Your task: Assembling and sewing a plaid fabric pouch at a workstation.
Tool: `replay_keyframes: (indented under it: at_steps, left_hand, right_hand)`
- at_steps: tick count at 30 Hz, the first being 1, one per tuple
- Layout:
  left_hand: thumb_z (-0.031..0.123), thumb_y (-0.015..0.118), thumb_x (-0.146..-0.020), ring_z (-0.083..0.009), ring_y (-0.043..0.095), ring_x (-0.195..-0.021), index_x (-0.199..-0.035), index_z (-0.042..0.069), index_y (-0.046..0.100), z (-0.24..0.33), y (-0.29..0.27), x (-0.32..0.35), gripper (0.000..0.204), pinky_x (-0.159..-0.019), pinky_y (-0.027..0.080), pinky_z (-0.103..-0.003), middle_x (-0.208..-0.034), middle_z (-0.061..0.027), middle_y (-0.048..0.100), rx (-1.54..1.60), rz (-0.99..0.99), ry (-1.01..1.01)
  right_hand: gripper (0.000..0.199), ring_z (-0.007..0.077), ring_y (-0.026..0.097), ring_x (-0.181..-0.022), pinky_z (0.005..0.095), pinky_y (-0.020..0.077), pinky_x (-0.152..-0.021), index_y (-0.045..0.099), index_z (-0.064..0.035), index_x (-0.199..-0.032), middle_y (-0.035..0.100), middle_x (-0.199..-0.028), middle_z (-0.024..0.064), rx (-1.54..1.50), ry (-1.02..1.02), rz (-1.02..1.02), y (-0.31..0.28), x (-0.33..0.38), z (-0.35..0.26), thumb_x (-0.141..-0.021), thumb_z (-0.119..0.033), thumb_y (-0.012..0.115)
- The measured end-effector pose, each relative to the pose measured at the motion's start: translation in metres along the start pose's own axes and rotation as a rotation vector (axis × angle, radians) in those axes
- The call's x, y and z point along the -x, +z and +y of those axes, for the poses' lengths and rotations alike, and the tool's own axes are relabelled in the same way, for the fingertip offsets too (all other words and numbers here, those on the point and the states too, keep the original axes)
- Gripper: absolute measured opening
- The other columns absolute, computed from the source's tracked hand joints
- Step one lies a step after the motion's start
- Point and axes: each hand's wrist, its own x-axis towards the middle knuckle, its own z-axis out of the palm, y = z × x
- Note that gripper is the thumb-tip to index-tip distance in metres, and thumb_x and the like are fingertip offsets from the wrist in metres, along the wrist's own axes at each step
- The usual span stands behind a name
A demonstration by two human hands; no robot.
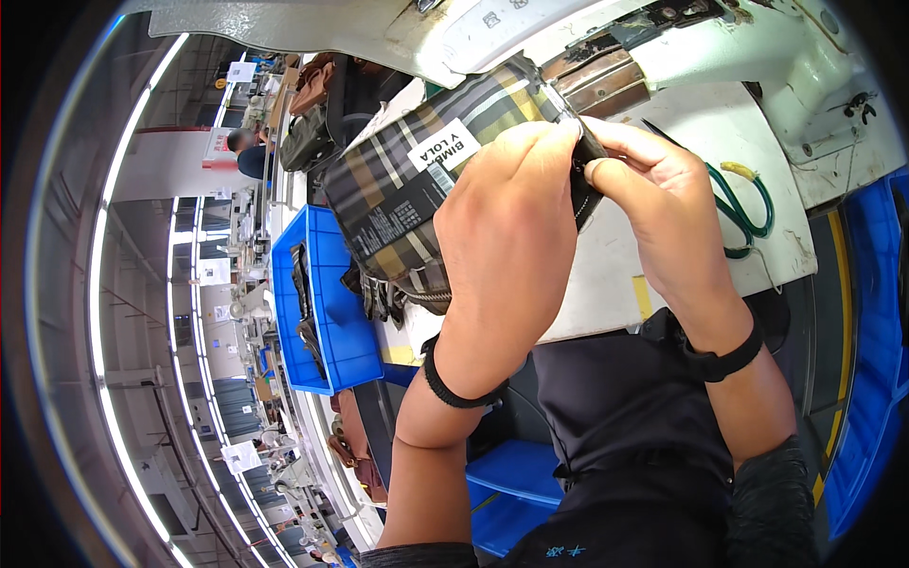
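A plaid fabric bag piece in grey, olive and white lies under the sewing machine's arm, tilted up toward me. A white tag and a dark printed label show on it. My left hand is closed on its right edge, fingertips mostly hidden behind the knuckles. Close beside it, my right hand pinches a dark strip along that edge between thumb and forefinger. The strip carries a light stitched or toothed line; I cannot tell which. Both sets of fingertips nearly meet.
Green-handled scissors lie on the white table right of my hands. The sewing machine reaches across the top. A blue bin with dark pieces stands at the left. Another person is far off at the left.
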Motion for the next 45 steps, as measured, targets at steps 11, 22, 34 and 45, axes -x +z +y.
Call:
replay_keyframes:
  at_steps: [11, 22, 34, 45]
  left_hand:
    - [0.007, 0.070, -0.093, -0.0389, 0.072, -0.084, -0.107, 0.000, 0.079, -0.008, -0.013, -0.033, 0.018, -0.077, 0.055, -0.039, -0.096, -0.0226, 0.075, -0.015, -0.183, -0.057]
    - [0.003, 0.062, -0.086, -0.0344, 0.069, -0.087, -0.099, 0.005, 0.075, -0.013, -0.006, -0.026, 0.019, -0.073, 0.055, -0.044, -0.087, -0.0150, 0.069, -0.147, -0.138, 0.050]
    - [0.010, 0.067, -0.096, -0.0355, 0.073, -0.085, -0.107, 0.011, 0.082, -0.022, -0.011, -0.035, 0.018, -0.074, 0.057, -0.040, -0.097, -0.0168, 0.076, -0.148, -0.181, 0.000]
    - [0.004, 0.059, -0.087, -0.0316, 0.070, -0.089, -0.090, 0.004, 0.066, -0.033, -0.007, -0.024, 0.008, -0.074, 0.056, -0.041, -0.089, -0.0118, 0.068, -0.388, -0.012, 0.109]
  right_hand:
    - [0.015, 0.0039, 0.052, -0.067, 0.0256, 0.0448, -0.059, 0.067, 0.0080, -0.087, 0.063, -0.071, 0.0004, 0.315, -0.109, 0.096, 0.009, -0.025, -0.005, -0.088, -0.006, 0.070]
    - [0.017, 0.0072, 0.046, -0.061, 0.0254, 0.0430, -0.058, 0.064, 0.0036, -0.083, 0.061, -0.069, 0.0014, 1.014, -0.258, 0.129, 0.016, -0.020, -0.024, -0.090, -0.010, 0.070]
    - [0.019, 0.0386, 0.053, -0.058, 0.0403, 0.0515, -0.061, 0.056, 0.0036, -0.073, 0.060, -0.066, 0.0209, 0.645, -0.419, 0.070, 0.003, -0.050, 0.003, -0.082, -0.010, 0.067]
    - [0.021, 0.0436, 0.060, -0.057, 0.0434, 0.0542, -0.058, 0.059, 0.0036, -0.070, 0.064, -0.069, 0.0230, 0.931, -0.458, 0.074, 0.011, -0.052, -0.006, -0.077, -0.013, 0.069]
